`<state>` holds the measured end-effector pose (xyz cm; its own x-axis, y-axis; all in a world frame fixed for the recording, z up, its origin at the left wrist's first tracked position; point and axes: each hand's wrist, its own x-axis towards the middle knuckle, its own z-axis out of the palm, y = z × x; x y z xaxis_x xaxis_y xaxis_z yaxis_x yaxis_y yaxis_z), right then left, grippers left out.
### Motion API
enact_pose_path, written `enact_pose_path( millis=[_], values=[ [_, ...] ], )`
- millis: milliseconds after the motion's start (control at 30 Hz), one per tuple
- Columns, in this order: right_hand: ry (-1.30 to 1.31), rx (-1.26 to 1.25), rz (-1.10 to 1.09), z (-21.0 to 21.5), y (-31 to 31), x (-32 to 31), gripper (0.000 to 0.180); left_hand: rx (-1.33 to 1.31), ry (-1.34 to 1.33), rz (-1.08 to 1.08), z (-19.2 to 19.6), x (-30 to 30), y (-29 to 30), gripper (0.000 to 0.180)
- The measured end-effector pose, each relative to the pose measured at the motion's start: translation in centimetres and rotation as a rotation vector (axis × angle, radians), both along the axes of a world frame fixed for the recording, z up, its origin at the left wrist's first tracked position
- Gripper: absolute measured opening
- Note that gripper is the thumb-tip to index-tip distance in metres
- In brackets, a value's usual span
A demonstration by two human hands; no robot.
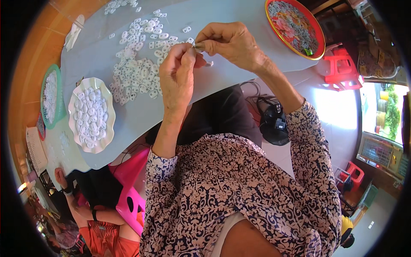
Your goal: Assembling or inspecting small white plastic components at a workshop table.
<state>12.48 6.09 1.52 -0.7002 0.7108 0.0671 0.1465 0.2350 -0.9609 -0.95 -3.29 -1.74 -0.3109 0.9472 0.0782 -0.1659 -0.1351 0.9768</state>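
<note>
Above the table's near edge, the fingertips of my left hand (177, 75) and my right hand (234, 46) meet in a pinch. Whatever is between them is too small and covered to make out. A small white piece (209, 64) shows just beyond the fingers of my left hand. Left of my hands spreads a loose pile of small white oval plastic pieces (136, 73), with dark holes in many of them. Further left, a white dish with a wavy rim (109, 124) is heaped with similar white pieces (90, 113).
A red round tray (322, 43) of small metallic parts stands at the table's (92, 55) far right. At the left is a green basket (46, 105) with white pieces. A person in orange (107, 231) sits by a pink chair (128, 188); a black bag (274, 124) lies below.
</note>
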Motion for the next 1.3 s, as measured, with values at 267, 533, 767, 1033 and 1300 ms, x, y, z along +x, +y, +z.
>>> enact_pose_path(
  millis=[267,533,767,1033,1300],
  values=[
    [-0.031,0.073,-0.086,-0.4,-0.6,1.4,0.014,0.002,0.017,-0.018,0.3,0.4,-0.3,0.018],
    [-0.034,0.016,-0.081,-1.2,-1.7,1.2,0.013,0.039,0.115,-0.057,-0.6,0.6,-0.4,0.015],
    [-0.010,-0.006,-0.144,-1.5,-2.2,1.9,0.014,-0.041,0.141,-0.104,0.0,0.6,-0.7,0.017],
    [0.052,-0.062,-0.117,-1.6,-2.4,2.1,0.015,-0.019,0.116,-0.088,0.1,0.8,-0.6,0.016],
    [0.041,-0.056,-0.122,-1.6,-2.6,2.3,0.013,0.007,0.224,-0.088,0.2,0.9,-0.8,0.015]
  ],
)
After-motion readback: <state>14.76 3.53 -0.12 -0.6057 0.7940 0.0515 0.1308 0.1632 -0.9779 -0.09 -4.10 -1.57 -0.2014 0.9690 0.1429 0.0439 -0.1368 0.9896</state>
